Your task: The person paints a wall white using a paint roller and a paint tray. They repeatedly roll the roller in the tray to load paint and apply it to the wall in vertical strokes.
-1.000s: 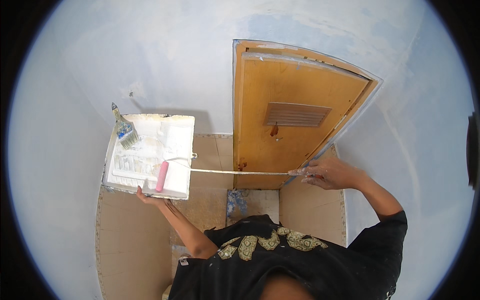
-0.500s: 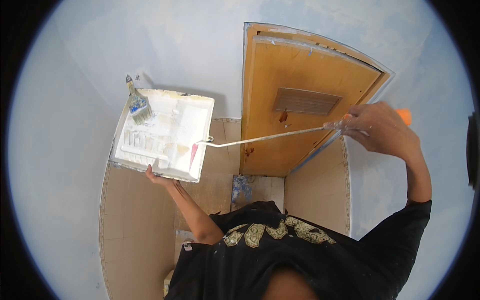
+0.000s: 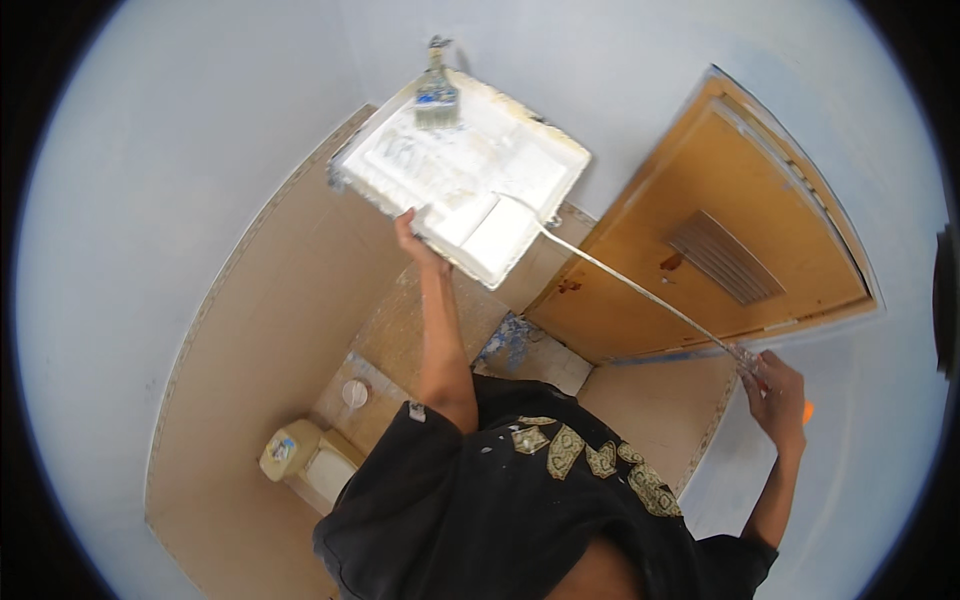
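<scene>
My left hand (image 3: 424,244) supports a white paint tray (image 3: 385,185) from its near edge, thumb over the rim. The tray is tilted in view and coated with white paint. A paint-smeared paintbrush (image 3: 437,105) lies across its far corner, bristles inside and handle jutting past the rim. At the right, my right hand (image 3: 778,395) is closed around the handle of a long-stemmed paint roller (image 3: 640,292). Its thin stem crosses in front of the door to the tray's right side. The roller head is over the tray, hard to make out against the white paint.
A wooden door (image 3: 640,250) with a vent panel stands at the right in a paint-edged frame. Pale blue walls (image 3: 150,250) rise above beige tiles (image 3: 270,330). Low at the left are a toilet (image 3: 310,458) and a round white container (image 3: 355,393) on the floor.
The view has turned, so the door leans and the toilet and container show. The tray now lies farther right and higher in view; my right hand is lower, the roller stem slanting down toward it.
</scene>
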